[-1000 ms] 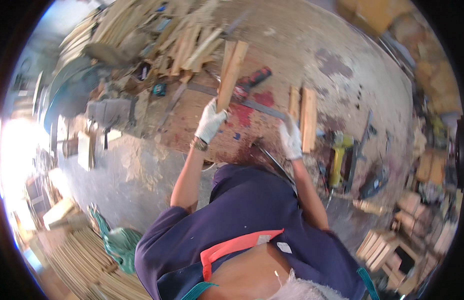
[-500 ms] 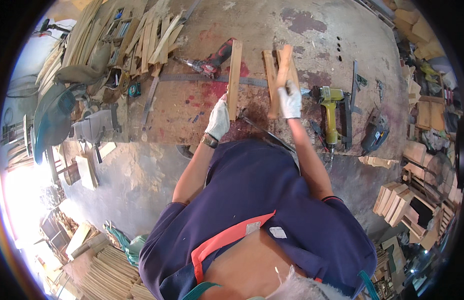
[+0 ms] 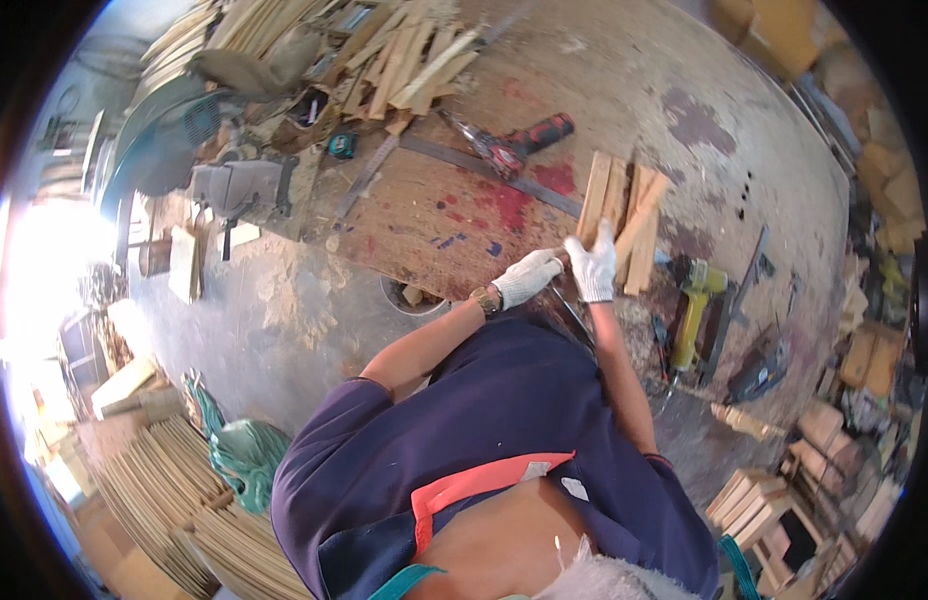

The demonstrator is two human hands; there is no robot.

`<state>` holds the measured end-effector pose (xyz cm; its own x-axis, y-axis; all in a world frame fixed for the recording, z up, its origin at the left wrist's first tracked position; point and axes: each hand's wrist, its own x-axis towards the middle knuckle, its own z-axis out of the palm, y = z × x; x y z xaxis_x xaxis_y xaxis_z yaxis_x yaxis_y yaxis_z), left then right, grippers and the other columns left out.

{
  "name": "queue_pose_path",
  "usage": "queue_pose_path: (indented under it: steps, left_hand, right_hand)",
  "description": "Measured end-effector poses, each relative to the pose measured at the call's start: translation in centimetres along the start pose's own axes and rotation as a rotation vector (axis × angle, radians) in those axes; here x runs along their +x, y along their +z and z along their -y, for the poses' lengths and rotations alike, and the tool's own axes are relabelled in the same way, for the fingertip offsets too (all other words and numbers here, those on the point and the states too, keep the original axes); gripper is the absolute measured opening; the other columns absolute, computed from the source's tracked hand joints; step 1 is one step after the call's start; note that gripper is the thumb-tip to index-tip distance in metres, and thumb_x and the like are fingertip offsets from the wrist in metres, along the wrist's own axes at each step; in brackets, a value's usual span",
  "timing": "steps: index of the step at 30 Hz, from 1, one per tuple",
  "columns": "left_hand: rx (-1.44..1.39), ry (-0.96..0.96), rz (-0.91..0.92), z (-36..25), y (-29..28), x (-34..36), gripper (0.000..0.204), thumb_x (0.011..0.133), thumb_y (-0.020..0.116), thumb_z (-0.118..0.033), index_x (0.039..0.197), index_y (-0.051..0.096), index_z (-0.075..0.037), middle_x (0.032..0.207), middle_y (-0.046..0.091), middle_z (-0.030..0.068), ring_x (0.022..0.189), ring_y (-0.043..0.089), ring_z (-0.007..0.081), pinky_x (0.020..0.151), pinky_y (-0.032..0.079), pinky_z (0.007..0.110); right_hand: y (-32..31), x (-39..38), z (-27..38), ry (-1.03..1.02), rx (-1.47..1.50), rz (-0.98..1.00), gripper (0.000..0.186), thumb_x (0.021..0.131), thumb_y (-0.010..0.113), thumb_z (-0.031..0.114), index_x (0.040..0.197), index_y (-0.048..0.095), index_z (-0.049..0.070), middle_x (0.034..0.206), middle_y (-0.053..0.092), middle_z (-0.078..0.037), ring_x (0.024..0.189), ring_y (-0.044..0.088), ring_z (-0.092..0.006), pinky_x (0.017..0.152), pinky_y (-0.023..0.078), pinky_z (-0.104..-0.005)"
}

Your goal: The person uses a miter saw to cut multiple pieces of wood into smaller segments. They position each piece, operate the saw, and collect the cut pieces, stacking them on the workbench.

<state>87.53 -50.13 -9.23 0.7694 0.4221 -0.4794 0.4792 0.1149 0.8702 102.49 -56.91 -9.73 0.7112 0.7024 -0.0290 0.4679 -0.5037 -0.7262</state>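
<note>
Several light wooden strips (image 3: 645, 222) lie side by side on the worktable, one of them slanting across the others. My left hand (image 3: 527, 279), in a white glove, is closed at the lower end of the leftmost strip (image 3: 593, 195). Right beside it, my gloved right hand (image 3: 592, 265) lies over the lower part of the strips with its fingers bent around them. Its palm and the strip ends beneath are hidden. A thin dark metal bar (image 3: 572, 311) runs from below my hands toward my body.
Beyond the strips lie a red-and-black cordless drill (image 3: 514, 150) and a long metal ruler (image 3: 454, 164). A yellow-green nail gun (image 3: 696, 305) rests to the right. At the left stand a miter saw (image 3: 169, 150), a tape measure (image 3: 341, 146) and piled wood offcuts (image 3: 409, 65).
My left hand has brought its strip rightward against the other strips, and both hands now meet there. The whole view has turned, shifting the bench's things rightward and down.
</note>
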Motion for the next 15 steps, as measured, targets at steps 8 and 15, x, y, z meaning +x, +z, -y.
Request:
queue_pose_path:
  steps: [8, 15]
  left_hand:
    - [0.504, 0.311, -1.087, -1.8, -19.3, 3.9, 0.025, 0.088, 0.071, -0.022, 0.107, 0.068, -0.006, 0.097, 0.065, 0.0165, 0.092, 0.065, 0.0367, 0.081, 0.053, 0.047]
    - [1.083, -0.140, -1.040, -0.4, -33.6, 7.9, 0.039, 0.083, 0.073, -0.027, 0.117, 0.064, -0.010, 0.122, 0.062, 0.0170, 0.119, 0.057, 0.0357, 0.098, 0.048, 0.050]
  right_hand:
    - [-4.1, 2.5, -4.3, 0.048, -0.457, -0.048, 0.084, 0.077, 0.080, 0.026, 0.146, 0.044, -0.005, 0.130, 0.057, -0.033, 0.117, 0.060, -0.0479, 0.101, 0.049, -0.0512]
    - [-3.6, 2.4, -5.8, 0.024, -0.645, 0.026, 0.087, 0.079, 0.081, 0.032, 0.148, 0.040, -0.002, 0.129, 0.054, -0.033, 0.116, 0.058, -0.0492, 0.100, 0.049, -0.0514]
